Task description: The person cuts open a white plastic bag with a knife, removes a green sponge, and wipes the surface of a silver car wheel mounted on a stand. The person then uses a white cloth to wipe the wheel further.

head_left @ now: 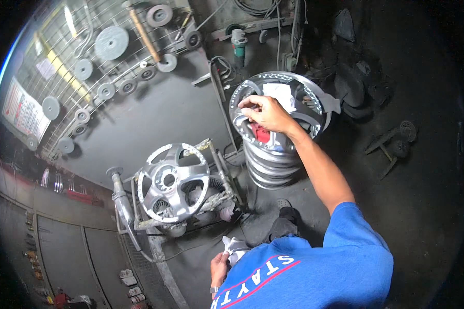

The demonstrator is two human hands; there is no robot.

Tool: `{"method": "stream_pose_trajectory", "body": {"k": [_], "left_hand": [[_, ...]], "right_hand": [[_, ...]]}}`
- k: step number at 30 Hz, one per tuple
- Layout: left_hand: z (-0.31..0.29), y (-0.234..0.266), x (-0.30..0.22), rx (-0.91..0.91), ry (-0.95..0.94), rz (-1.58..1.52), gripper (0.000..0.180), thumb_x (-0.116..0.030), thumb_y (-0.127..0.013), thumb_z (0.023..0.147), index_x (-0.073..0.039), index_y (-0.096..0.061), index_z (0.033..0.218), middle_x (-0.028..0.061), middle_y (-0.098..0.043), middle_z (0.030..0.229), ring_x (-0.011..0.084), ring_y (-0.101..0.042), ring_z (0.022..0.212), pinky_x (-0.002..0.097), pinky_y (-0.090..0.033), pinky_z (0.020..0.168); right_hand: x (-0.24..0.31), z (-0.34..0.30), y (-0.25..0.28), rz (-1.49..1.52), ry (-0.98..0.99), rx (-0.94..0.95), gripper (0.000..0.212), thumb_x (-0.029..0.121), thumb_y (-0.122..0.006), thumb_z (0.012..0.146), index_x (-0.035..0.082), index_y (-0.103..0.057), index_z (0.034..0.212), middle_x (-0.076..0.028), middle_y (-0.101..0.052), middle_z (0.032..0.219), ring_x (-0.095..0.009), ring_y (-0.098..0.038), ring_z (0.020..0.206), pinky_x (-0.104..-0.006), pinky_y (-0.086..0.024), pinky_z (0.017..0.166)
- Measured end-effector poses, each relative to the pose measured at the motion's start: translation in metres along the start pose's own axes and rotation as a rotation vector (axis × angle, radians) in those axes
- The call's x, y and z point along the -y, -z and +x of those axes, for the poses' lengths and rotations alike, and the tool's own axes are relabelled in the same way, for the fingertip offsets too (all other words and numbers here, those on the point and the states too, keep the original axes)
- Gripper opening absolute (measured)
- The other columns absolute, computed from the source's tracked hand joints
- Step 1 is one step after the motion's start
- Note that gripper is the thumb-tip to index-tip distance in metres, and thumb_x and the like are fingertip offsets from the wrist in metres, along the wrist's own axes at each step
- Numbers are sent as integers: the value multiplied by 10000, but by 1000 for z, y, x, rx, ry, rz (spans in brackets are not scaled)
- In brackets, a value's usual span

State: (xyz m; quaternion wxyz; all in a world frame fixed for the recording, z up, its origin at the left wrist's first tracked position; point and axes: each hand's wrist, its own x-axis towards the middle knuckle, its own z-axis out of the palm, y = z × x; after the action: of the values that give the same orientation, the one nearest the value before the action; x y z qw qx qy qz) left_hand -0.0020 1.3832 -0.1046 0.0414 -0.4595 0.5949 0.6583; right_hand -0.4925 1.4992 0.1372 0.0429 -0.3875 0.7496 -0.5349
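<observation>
My left hand point(219, 269), low beside my shirt, is closed around a bunched white cloth point(235, 248). My right arm reaches out over a tall stack of silver wheel rims point(273, 167). Above the top rim point(314, 126), my right hand point(267, 114) has its fingers and thumb curled together in a pinch; what they hold, if anything, is too small to make out. A folded white cloth point(280, 96) lies on that rim beside the hand. Something red point(261, 134) shows just below the hand, partly covered by it.
Left of the stack, another spoked wheel rim point(183, 197) leans on a metal frame, with a long grey tool point(121, 198) beside it. A green grinder point(239, 47) stands behind the stack. Grinding discs point(111, 43) hang on a wall grid. Cables cross the floor.
</observation>
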Motion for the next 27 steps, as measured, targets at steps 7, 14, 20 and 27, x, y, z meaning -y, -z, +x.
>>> {"method": "stream_pose_trajectory", "body": {"k": [7,14,20,27], "left_hand": [[49,-85,4,-396,107,-252,304,-291,-641,1025,-37,-684,863,-7,-592,752,119,-501,670,314,-410,633],[63,-185,-31,-281,160,-130,383,-379,-708,998,-56,-639,804,-9,-561,720,106,-489,665,328,-389,586],[79,-261,-12,-208,67,-23,359,-378,-722,991,-42,-725,865,-19,-579,678,104,-486,598,305,-378,544],[47,-346,-28,-338,83,-332,504,-444,-583,1082,-43,-726,812,-40,-498,589,91,-419,500,295,-320,490]], "right_hand": [[-125,79,155,122,41,-90,198,107,-693,1010,-23,-727,1156,-51,-750,963,-88,-667,803,-265,-553,714],[-202,64,348,-166,-9,-374,206,138,-691,1016,11,-743,1170,-66,-756,1010,-126,-681,806,-290,-569,712],[-182,28,433,-369,-96,-397,249,181,-673,1028,11,-743,1196,-62,-760,993,-125,-685,856,-322,-564,807],[-223,75,495,-712,12,-251,205,164,-664,1007,38,-741,1149,-163,-769,1056,-302,-741,961,-399,-570,882]]}}
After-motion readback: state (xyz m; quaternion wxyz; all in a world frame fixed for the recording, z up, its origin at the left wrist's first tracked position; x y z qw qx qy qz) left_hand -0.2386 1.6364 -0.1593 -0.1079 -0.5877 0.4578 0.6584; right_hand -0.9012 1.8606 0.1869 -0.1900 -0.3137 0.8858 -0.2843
